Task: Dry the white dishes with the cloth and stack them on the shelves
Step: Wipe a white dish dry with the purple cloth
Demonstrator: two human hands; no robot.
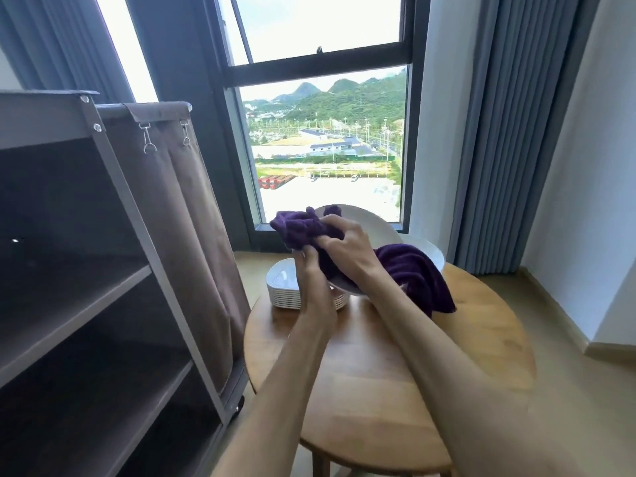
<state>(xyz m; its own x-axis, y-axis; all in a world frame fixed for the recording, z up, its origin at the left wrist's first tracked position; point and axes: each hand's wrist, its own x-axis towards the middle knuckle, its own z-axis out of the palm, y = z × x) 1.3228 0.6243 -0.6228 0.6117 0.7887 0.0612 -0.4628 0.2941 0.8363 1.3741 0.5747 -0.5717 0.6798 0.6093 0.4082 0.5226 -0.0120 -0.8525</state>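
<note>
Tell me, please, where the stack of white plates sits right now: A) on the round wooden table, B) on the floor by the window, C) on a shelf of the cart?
A: the stack of white plates rests on the round wooden table, behind the left hand.

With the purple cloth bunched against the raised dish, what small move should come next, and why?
Probably wipe across the dish face. The right hand grips the purple cloth against the white dish, the left hand holds its lower rim, and the shelves show no dishes.
</note>
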